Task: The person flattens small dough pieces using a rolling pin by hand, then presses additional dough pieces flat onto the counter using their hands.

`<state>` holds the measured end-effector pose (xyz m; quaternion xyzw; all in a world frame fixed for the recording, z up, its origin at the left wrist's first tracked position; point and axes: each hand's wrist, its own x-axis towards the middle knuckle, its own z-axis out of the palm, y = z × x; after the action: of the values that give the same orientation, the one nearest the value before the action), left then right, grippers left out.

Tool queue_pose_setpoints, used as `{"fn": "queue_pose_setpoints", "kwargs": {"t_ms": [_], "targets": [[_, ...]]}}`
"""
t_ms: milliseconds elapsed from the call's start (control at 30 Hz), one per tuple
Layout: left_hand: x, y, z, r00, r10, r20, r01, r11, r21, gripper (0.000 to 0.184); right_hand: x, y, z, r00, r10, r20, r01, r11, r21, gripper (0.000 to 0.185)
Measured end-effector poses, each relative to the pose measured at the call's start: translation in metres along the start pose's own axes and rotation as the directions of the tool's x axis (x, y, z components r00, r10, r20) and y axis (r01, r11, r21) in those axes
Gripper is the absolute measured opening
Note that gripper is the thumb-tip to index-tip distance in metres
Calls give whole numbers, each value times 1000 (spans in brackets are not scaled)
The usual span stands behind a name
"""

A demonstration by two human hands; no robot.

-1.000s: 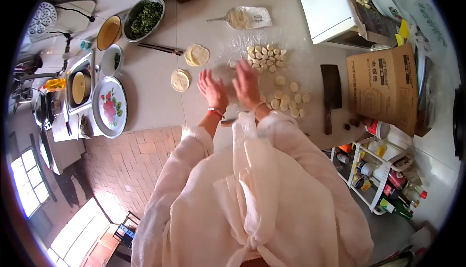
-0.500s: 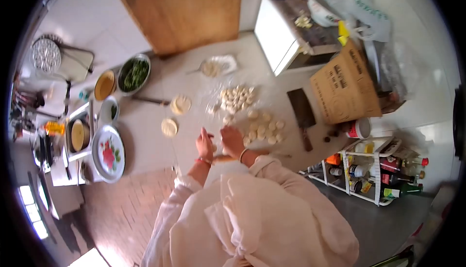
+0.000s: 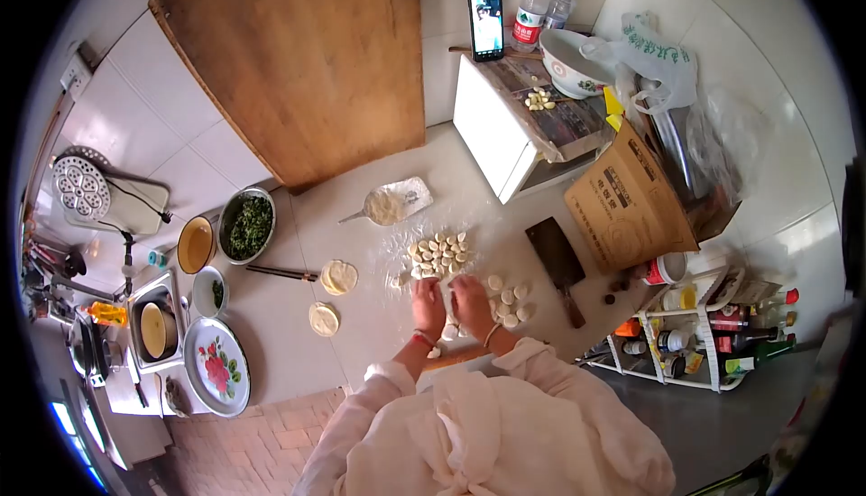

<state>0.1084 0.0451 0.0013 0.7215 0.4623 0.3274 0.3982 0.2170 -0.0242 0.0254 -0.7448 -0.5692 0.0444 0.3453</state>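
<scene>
My left hand point(image 3: 429, 308) and my right hand point(image 3: 471, 305) are side by side at the near edge of a heap of small dough pieces point(image 3: 439, 252). The fingers of both are curled in, and their tips hide whatever they may hold. Flattened dough rounds point(image 3: 508, 302) lie just right of my right hand. A few more dough pieces point(image 3: 450, 330) show between and below my wrists. To the left are rolled dough wrappers point(image 3: 338, 277), stacked, and another wrapper point(image 3: 324, 318) in front of them. Flour dusts the counter around the heap.
A cleaver point(image 3: 556, 254) and a cardboard box point(image 3: 622, 200) are on the right. Behind the heap lies a scoop of flour point(image 3: 386, 207). On the left are a bowl of chopped greens point(image 3: 246, 225), chopsticks point(image 3: 282, 273) and a flowered tray point(image 3: 216, 367). A phone point(image 3: 486, 26) stands at the back.
The view has shifted, and the scene sits lower in it. My left hand, held with fingers apart before, is now curled at the heap's edge. My right hand has come beside it.
</scene>
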Motion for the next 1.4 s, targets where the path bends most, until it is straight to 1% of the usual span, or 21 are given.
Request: {"fn": "queue_pose_setpoints", "kwargs": {"t_ms": [33, 67, 100, 167, 200, 267, 300, 367, 400, 467, 600, 700, 800, 900, 1000, 1100, 1133, 1233, 1267, 1367, 1400], "targets": [[7, 4, -14, 983, 177, -52, -170, 978, 118, 23, 1, -6, 8, 999, -29, 21, 27, 996, 85, 18], [11, -2, -27, 991, 133, 4, -127, 941, 312, 28, 1, -11, 19, 990, -49, 133, 43, 998, 44, 18], [16, -4, -41, 986, 164, 14, -155, 897, 414, 34, 1, -15, 31, 968, -63, 244, 63, 998, 7, 18], [18, -40, -58, 946, 301, 121, -313, 751, 582, 36, -3, -19, 57, 946, -233, 227, 263, 958, -114, 19], [16, -48, -67, 929, 323, 179, -367, 753, 546, 36, 3, -33, 47, 910, -224, 348, 316, 920, -233, 20], [10, -58, -79, 884, 367, 289, -465, 753, 466, 35, -1, -26, 66, 901, -279, 333, 348, 922, -170, 20], [5, -61, -81, 889, 313, 334, -446, 754, 482, 33, -4, -27, 69, 895, -307, 324, 366, 920, -138, 20], [-9, -66, -88, 890, 194, 413, -406, 752, 520, 29, -15, -26, 68, 844, -295, 447, 381, 918, -114, 18], [-18, -68, -92, 899, 164, 407, -375, 767, 521, 27, -20, -24, 67, 814, -288, 504, 388, 916, -103, 17], [-38, -65, -99, 911, 108, 397, -319, 796, 515, 24, -32, -27, 61, 831, -271, 485, 353, 932, -84, 15], [-71, -61, -107, 981, 27, 194, -91, 941, 325, 22, -36, -35, 46, 877, -154, 455, 182, 983, -19, 14], [-73, -63, -109, 981, 15, 196, -84, 932, 353, 21, -34, -34, 52, 875, -201, 440, 249, 967, -54, 18], [-72, -52, -114, 953, -116, 280, -29, 885, 465, 22, -36, -33, 54, 825, -190, 532, 298, 947, -124, 19], [-65, -26, -117, 989, -75, 126, -4, 846, 533, 31, -21, -46, 32, 895, -211, 393, 278, 953, -121, 23], [-42, -43, -96, 997, -50, -51, 68, 893, 446, 41, -6, -50, 55, 928, -212, 307, 240, 969, -59, 34], [-24, -73, -69, 1000, 16, 9, -17, 762, 647, 48, -1, -44, 88, 895, -288, 340, 394, 868, -303, 47], [-23, -74, -65, 1000, -18, 17, 5, 811, 585, 52, -1, -40, 91, 840, -193, 507, 357, 901, -248, 51], [-21, -75, -60, 993, -52, 109, -31, 761, 648, 55, -5, -35, 98, 874, -211, 438, 282, 954, -102, 56], [-17, -63, -64, 989, -73, 125, -18, 796, 605, 56, -1, -34, 98, 864, -175, 472, 269, 953, -140, 60], [-7, -57, -67, 985, -138, 104, 46, 790, 612, 59, 6, -39, 96, 863, -129, 489, 239, 956, -168, 61], [-6, -60, -67, 984, -146, 106, 53, 798, 601, 58, 8, -39, 95, 848, -114, 518, 259, 941, -218, 61]]}}
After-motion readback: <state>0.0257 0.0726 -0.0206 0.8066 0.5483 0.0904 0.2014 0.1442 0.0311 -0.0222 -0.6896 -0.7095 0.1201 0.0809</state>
